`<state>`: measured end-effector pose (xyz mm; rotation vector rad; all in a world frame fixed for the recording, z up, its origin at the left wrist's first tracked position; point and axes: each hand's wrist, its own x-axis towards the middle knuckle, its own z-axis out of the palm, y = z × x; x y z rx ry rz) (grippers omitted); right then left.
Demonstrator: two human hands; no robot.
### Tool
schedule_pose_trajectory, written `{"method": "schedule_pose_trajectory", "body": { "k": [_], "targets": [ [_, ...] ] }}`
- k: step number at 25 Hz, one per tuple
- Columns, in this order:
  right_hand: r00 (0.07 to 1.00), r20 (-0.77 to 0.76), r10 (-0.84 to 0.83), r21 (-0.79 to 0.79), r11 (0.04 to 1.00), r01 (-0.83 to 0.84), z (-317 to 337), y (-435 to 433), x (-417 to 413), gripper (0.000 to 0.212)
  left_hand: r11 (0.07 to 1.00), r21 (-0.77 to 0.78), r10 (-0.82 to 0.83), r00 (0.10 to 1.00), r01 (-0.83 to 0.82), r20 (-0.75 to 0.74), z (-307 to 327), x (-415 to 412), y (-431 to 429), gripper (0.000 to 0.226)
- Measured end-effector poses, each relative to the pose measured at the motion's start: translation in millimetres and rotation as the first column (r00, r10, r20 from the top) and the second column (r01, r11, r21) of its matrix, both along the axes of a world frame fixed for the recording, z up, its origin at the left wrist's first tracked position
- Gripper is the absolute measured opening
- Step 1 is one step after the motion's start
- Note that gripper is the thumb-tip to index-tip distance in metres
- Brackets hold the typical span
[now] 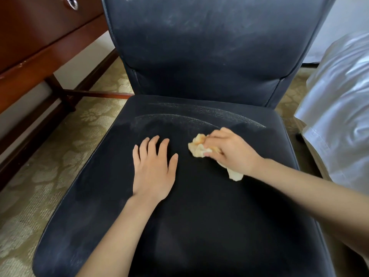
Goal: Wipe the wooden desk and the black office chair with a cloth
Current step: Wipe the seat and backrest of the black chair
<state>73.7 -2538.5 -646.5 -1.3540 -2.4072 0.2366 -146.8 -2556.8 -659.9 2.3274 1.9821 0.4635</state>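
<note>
From the head camera, the chair fills the view. The right hand grips a crumpled yellowish cloth, curled round it and pressing it on the seat toward the chair's right rear. The left hand lies flat on the middle of the seat, its fingers straight and spread, holding nothing.

I judge the chair roughly half done. The middle and front of the seat look dark and clean. A pale arc of dust runs across the seat just behind the hands, a greyish film covers the chair's left edge, and the backrest is streaked all over.

The bench, reddish wood with a drawer handle, stands left of the chair. Its top is out of sight, so whether it has been wiped cannot be told. Patterned carpet lies beneath the chair, and white bedding hangs to the chair's right
</note>
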Motion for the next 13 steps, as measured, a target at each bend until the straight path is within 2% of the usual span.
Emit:
{"method": "schedule_pose_trajectory", "body": {
  "k": [4,8,10,13],
  "targets": [
    [0.964,0.011,-0.266,0.018,0.964,0.266,-8.2,54.4,12.4,0.016,1.0,-0.004,0.026,0.996,-0.026,0.082,-6.1,-1.5,-0.1,0.056],
    [0.815,-0.08,-0.574,0.043,0.815,0.578,-15.5,84.6,0.3,0.016,0.999,-0.005,0.054,0.99,-0.053,0.129,-5.7,-1.1,1.0,0.058],
    [0.811,-0.069,-0.58,0.057,0.81,0.584,-18.1,82.6,-4.4,0.018,0.998,-0.016,0.064,0.988,-0.062,0.139,-5.9,-0.9,1.3,0.058],
    [0.9,-0.038,-0.435,0.054,0.898,0.436,-13.4,61.3,-2.2,0.015,0.998,-0.011,0.06,0.987,-0.059,0.146,-6.6,-1.2,0.1,0.059]
  ]
}}
